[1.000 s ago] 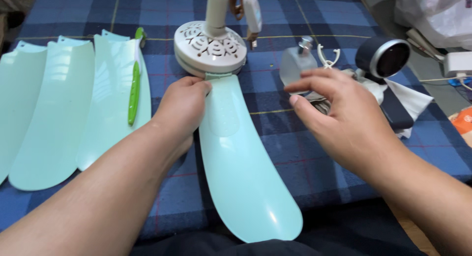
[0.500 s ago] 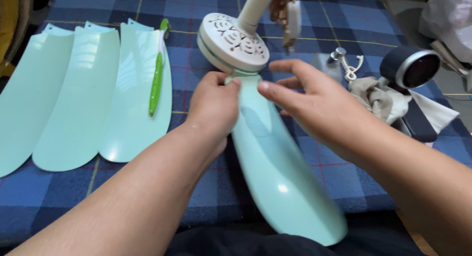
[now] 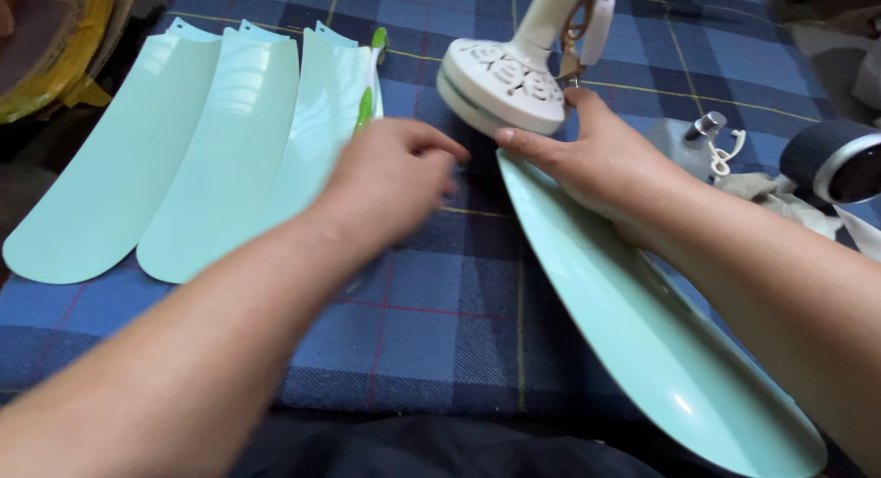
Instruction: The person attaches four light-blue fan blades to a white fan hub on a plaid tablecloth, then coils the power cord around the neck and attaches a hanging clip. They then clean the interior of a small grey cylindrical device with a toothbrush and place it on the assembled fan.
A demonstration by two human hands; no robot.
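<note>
1. Your right hand point(image 3: 606, 161) rests on the root of the mint-green fan blade point(image 3: 642, 340), fingers spread, with thumb and forefinger touching the rim of the white fan hub point(image 3: 500, 85). You cannot tell whether the fingers pinch anything; the palm hides the joint between blade and hub.
2. Your left hand point(image 3: 395, 180) hovers just left of the hub, fingers loosely curled and holding nothing. It is blurred, so the fingertips are hard to make out.
3. The attached blade runs from the hub toward the near right, its tip close to the bottom edge of the view; your right forearm covers part of its right edge.
4. The hub's cream stem point(image 3: 551, 15) is cut off by the top edge.
5. Three loose blades point(image 3: 156, 157) lie fanned to the far left on the blue plaid cloth point(image 3: 440, 304). A green tool point(image 3: 369, 97) lies on the rightmost one, its lower part hidden behind your left hand.
6. At the far right, a round dark device point(image 3: 840, 161) is cut off by the frame edge, with a small clear bottle point(image 3: 693, 134) beside it.
</note>
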